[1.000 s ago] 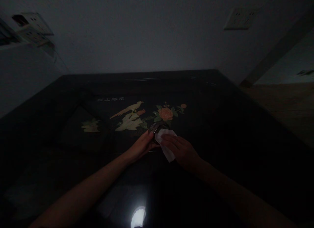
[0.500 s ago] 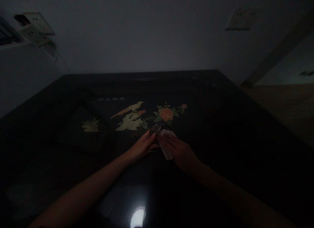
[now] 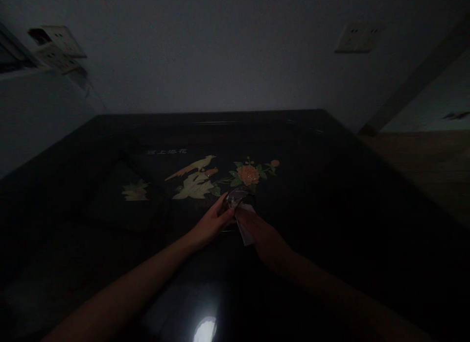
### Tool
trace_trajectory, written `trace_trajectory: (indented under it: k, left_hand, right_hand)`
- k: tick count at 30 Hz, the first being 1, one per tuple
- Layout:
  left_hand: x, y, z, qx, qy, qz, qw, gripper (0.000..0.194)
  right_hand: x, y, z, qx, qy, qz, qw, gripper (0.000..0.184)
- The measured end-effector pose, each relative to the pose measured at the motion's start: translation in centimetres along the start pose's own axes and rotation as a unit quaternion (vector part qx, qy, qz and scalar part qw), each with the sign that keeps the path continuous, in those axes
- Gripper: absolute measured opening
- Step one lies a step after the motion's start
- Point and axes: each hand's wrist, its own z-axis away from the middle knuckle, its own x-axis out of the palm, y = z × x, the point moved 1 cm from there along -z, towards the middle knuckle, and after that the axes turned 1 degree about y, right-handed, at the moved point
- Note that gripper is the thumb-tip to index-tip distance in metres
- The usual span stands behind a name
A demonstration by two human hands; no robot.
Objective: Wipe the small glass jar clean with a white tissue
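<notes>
Glass, small and clear (its contents cannot be made out in the dark), the cup [image 3: 238,199] sits mid-desk below the painted flower [image 3: 248,174]. The left hand [image 3: 213,223] pinches its rim; the right hand [image 3: 262,234] grips a white wipe [image 3: 245,229], now more bunched than before. The black desk [image 3: 348,195] lies open all round.

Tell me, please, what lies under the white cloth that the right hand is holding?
Under the cloth part of a small shiny object shows, steadied by the left hand. The right hand and cloth cover its near side; the picture is too dark to identify it.
</notes>
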Motion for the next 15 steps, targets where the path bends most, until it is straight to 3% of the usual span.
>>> trace_trajectory:
  k: [7, 15]
  left_hand:
    - [0.8, 0.6, 0.1, 0.008, -0.034, 0.028, 0.999, 0.047]
    - [0.1, -0.3, -0.3, 0.029, -0.058, 0.037, 0.997, 0.050]
  right_hand:
    - [-2.0, 0.2, -0.8, -0.071, -0.039, 0.210, 0.974, 0.045]
    - [-2.4, -0.6, -0.8, -0.061, -0.024, 0.246, 0.967, 0.043]
